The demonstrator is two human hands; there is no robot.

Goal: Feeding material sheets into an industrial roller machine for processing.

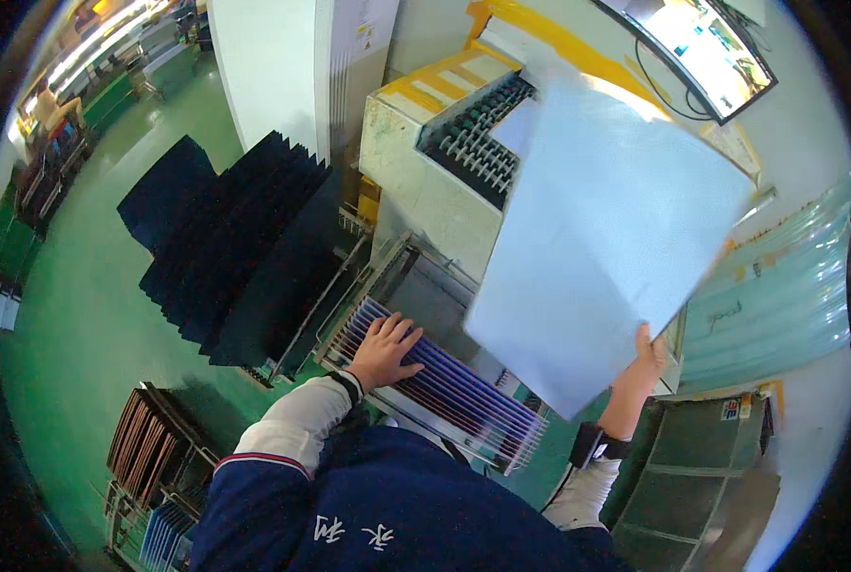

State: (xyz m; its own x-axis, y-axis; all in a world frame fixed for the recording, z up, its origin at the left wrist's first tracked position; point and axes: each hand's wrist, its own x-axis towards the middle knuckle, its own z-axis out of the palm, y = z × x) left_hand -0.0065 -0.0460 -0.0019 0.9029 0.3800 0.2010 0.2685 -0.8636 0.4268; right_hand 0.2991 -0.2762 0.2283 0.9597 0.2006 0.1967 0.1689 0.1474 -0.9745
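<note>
Left hand (384, 350) spread flat, palm down on rack of upright thin panels (445, 386), gripping nothing. Right hand (647, 357) pinches lower edge of large pale sheet (602, 238), raised above rack.

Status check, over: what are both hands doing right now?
Left hand flat on rack of upright panels. Right hand holds large pale sheet raised over roller machine. Nothing between sheet and rollers.

One pale sheet (602, 238), two hands (384, 350) (647, 360)
</note>
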